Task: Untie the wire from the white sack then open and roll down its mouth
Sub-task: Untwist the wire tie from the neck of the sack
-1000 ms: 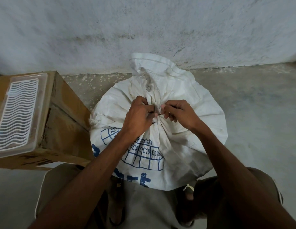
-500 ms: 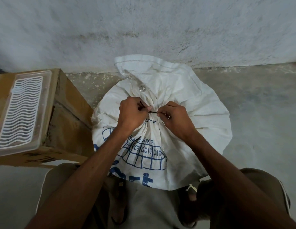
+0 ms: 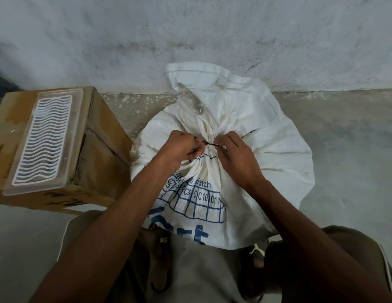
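Observation:
A full white sack (image 3: 267, 162) with blue print stands on the floor against the wall, its neck gathered tight and its loose mouth flopped back toward the wall. A thin dark wire (image 3: 210, 145) runs across the gathered neck. My left hand (image 3: 179, 149) pinches the wire's left end with curled fingers. My right hand (image 3: 234, 154) pinches the right end. A short piece of wire shows between the two hands; the rest is hidden in the folds and under my fingers.
A cardboard box (image 3: 98, 158) stands to the left of the sack, with a clear plastic tray (image 3: 44, 141) holding a white wavy grid on top. The wall (image 3: 190, 40) rises just behind the sack. My knees and sandalled feet are below the sack.
The hands have drawn a little apart at the neck, and a short stretch of dark wire now shows between them. The sack's loose top has shifted slightly.

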Action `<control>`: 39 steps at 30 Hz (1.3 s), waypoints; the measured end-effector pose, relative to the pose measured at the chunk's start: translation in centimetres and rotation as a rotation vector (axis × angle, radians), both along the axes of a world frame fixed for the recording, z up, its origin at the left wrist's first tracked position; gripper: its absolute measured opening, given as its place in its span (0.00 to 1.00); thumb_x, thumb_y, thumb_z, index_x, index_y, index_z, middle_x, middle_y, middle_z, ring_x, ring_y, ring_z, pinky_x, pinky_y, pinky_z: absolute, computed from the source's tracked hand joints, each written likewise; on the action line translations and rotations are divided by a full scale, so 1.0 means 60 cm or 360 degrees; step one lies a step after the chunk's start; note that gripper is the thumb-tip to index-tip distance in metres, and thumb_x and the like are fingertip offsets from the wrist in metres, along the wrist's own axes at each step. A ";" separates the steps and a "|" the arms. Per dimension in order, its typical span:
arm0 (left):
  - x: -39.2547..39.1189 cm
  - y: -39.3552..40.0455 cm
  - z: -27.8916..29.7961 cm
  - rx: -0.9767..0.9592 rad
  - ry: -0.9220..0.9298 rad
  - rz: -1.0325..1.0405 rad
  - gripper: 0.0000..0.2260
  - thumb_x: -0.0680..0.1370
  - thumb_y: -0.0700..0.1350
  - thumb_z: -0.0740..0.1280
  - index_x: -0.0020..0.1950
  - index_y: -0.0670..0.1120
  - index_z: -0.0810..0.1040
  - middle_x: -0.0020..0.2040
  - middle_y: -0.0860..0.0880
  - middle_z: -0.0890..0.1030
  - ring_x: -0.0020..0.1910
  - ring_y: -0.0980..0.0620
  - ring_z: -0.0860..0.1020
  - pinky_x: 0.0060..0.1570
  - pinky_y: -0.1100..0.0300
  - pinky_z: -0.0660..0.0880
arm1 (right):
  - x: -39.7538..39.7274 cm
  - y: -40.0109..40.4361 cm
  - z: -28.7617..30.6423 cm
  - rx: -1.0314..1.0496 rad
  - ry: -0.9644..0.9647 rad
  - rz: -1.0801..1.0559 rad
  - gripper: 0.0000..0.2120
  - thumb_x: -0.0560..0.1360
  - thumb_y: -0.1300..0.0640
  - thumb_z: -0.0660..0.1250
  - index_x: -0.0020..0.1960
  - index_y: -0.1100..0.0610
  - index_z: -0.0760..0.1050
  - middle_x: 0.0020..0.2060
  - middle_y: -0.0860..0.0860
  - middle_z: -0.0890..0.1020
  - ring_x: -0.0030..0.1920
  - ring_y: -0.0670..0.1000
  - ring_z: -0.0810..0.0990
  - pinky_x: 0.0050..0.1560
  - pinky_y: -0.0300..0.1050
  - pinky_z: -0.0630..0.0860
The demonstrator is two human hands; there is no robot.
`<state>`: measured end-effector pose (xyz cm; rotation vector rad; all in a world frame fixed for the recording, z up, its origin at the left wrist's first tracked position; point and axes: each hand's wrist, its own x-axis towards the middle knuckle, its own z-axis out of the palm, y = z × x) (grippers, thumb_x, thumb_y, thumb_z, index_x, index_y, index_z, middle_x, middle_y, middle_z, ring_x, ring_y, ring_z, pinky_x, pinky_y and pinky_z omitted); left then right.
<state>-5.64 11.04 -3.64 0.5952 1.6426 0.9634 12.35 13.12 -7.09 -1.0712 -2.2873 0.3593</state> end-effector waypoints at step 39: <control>-0.012 -0.003 -0.026 0.0445 0.0134 -0.0410 0.09 0.75 0.29 0.70 0.53 0.37 0.85 0.50 0.37 0.86 0.50 0.41 0.83 0.60 0.52 0.76 | -0.015 0.019 -0.007 -0.0044 -0.0121 -0.0084 0.05 0.77 0.69 0.65 0.52 0.64 0.77 0.50 0.57 0.76 0.45 0.56 0.78 0.44 0.55 0.78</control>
